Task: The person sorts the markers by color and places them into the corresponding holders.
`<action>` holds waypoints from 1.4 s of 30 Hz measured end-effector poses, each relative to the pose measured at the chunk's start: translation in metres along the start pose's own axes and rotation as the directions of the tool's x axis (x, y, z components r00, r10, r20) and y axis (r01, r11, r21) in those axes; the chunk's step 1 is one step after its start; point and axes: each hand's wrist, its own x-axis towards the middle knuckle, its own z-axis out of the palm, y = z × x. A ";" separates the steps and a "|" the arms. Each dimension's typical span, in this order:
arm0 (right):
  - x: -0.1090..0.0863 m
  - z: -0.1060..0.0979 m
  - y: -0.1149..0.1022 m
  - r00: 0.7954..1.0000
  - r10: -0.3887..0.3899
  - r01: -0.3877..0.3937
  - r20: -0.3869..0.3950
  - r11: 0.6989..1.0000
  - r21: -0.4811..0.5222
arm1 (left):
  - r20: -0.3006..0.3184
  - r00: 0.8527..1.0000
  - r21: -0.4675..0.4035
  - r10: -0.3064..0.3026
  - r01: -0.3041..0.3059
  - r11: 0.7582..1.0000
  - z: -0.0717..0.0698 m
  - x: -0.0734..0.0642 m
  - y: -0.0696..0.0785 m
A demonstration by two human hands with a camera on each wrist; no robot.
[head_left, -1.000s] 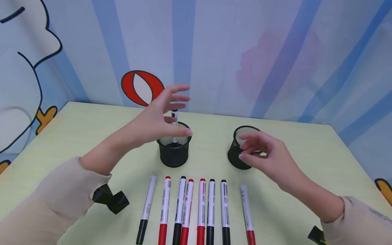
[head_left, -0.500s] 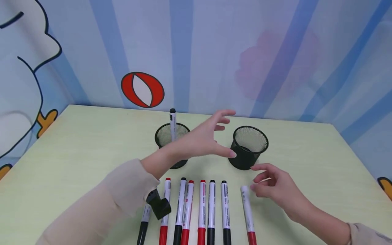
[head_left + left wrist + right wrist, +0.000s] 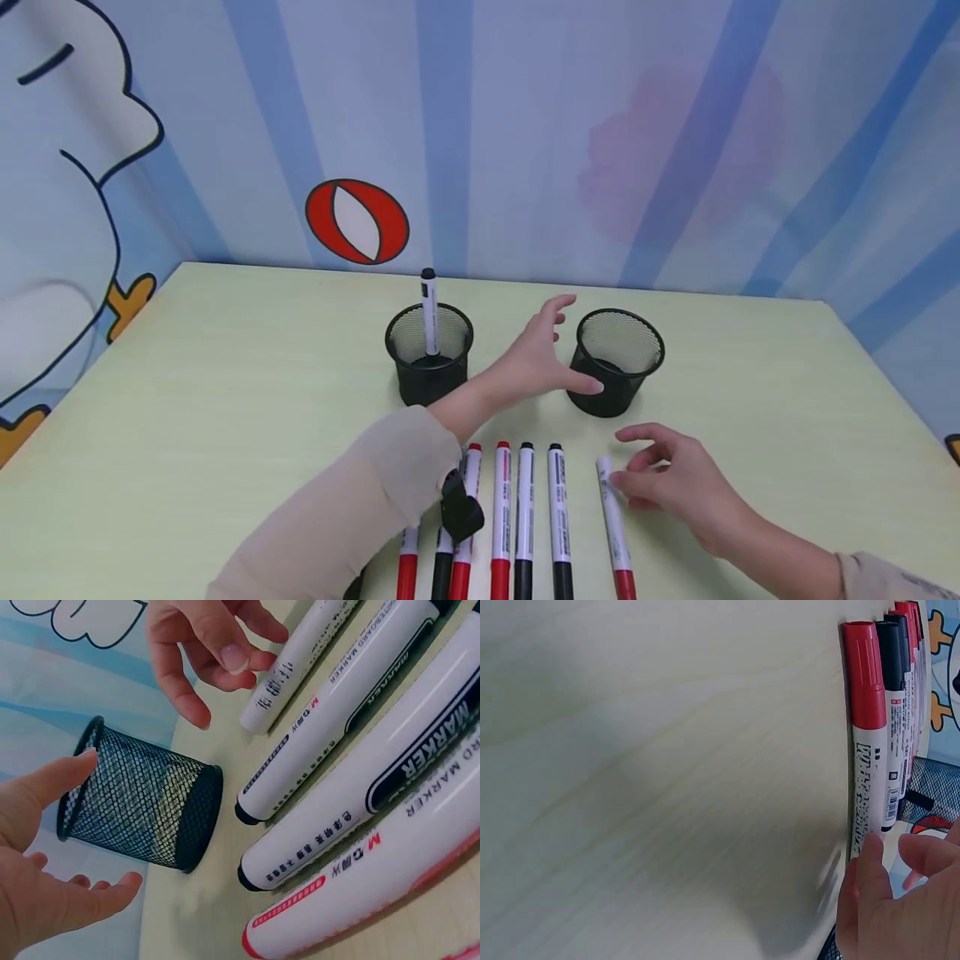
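Note:
My left hand is beside the right black mesh pen cup, with thumb and fingers spread wide at its near left side. In the left wrist view, the cup shows between thumb and fingers. My right hand is low at the white upper end of the rightmost whiteboard marker, which has a red cap. Its loosely bent fingertips reach that end, and the marker lies flat on the table. The right cup has no pen showing in it.
A second mesh cup stands at the left with a black-tipped marker upright in it. Several red and black markers lie in a row near the front; my left sleeve covers part of them. A printed backdrop rises behind the table.
My left hand has swung right from the left cup to the right one. My right hand has come down from the right cup to the top of the rightmost marker.

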 end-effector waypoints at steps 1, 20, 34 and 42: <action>0.000 0.001 0.000 1.000 -0.001 0.001 0.001 1.000 0.001 | 0.001 1.000 -0.018 -0.012 0.012 1.000 0.002 0.002 -0.002; 0.005 0.013 0.001 0.999 -0.018 0.015 -0.028 0.995 -0.100 | -0.042 0.993 -0.112 -0.113 0.108 0.988 0.027 0.016 -0.009; 0.003 -0.005 -0.001 0.976 0.031 -0.055 0.214 0.993 0.107 | -0.021 0.996 -0.136 -0.090 0.086 0.987 0.033 0.021 -0.016; 0.007 -0.024 -0.029 0.924 -0.129 0.045 0.360 0.972 0.233 | -0.042 0.997 -0.133 -0.059 0.053 0.990 0.030 0.021 -0.018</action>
